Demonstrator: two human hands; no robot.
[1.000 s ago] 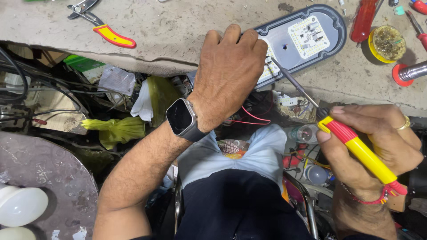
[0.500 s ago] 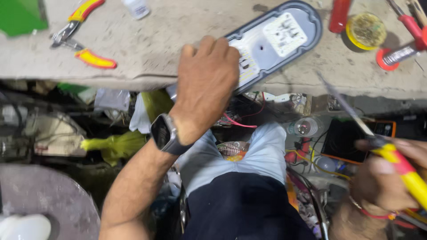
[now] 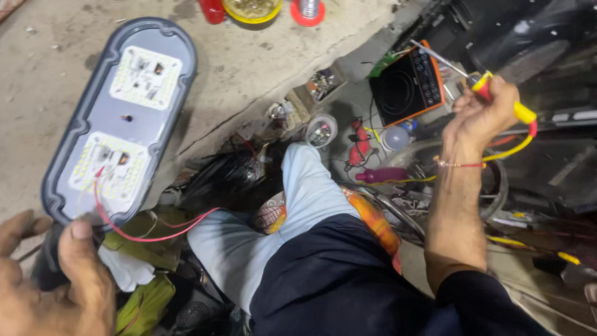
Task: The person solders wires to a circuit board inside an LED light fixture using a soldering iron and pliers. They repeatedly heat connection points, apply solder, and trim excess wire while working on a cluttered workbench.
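Note:
A grey oval lamp housing [image 3: 118, 118] with two white LED boards lies on the concrete bench, its near end hanging over the edge. A red wire [image 3: 149, 233] loops from its lower board. My left hand [image 3: 46, 280] is at the bottom left, just below the housing's near end, fingers spread and thumb up, holding nothing. My right hand [image 3: 482, 115] is raised at the right, closed around a soldering iron [image 3: 497, 93] with a yellow and red handle, its metal tip pointing up-left over a black and orange meter [image 3: 410, 84].
A red bottle [image 3: 212, 9], a yellow tin [image 3: 252, 7] and a red solder spool [image 3: 308, 9] stand at the bench's far edge. Below the bench lie tangled wires, small parts, a white bulb [image 3: 395, 137], a pink tool [image 3: 382, 175] and green cloth [image 3: 146, 305]. My knees fill the middle.
My left hand has come off the lamp housing and dropped to its near end. My right hand has lifted the soldering iron away to the right. The view has swung right.

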